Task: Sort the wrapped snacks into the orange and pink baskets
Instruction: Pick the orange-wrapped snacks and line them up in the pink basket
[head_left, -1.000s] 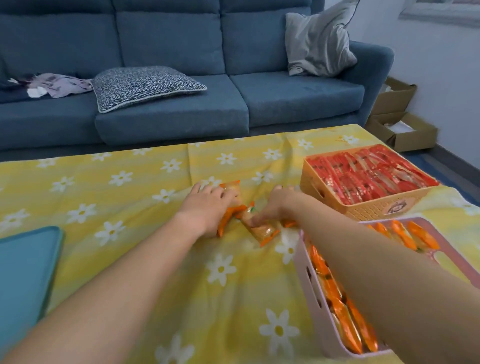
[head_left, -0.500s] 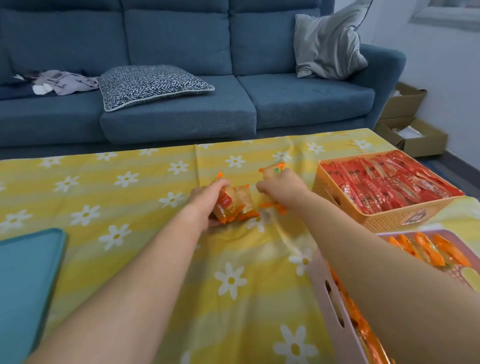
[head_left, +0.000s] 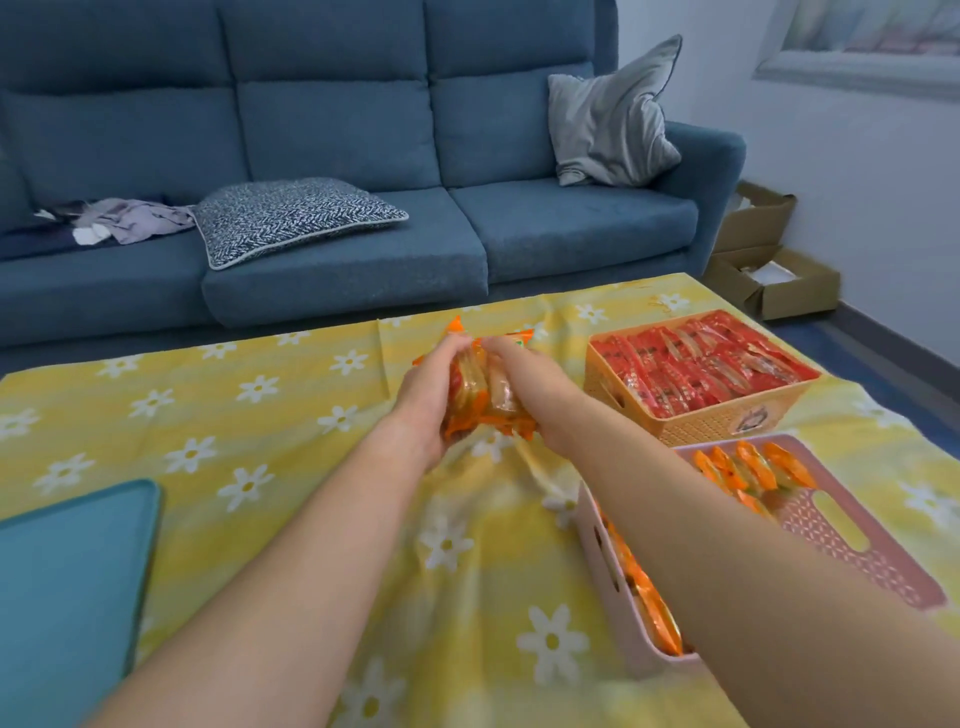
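A bunch of orange-wrapped snacks is pressed together between my left hand and my right hand, lifted a little above the yellow daisy tablecloth. To the right stands the orange basket, packed with red-wrapped snacks. Nearer to me, the pink basket holds orange-wrapped snacks; my right forearm crosses over its left part and hides much of its inside.
A teal tray lies at the table's left edge. Behind the table is a blue sofa with a patterned cushion and a grey pillow. Open cardboard boxes sit on the floor at the right.
Both hands gathered the loose orange snacks off the cloth, brought them together into one bunch and raised it. The view shifted as my head moved.
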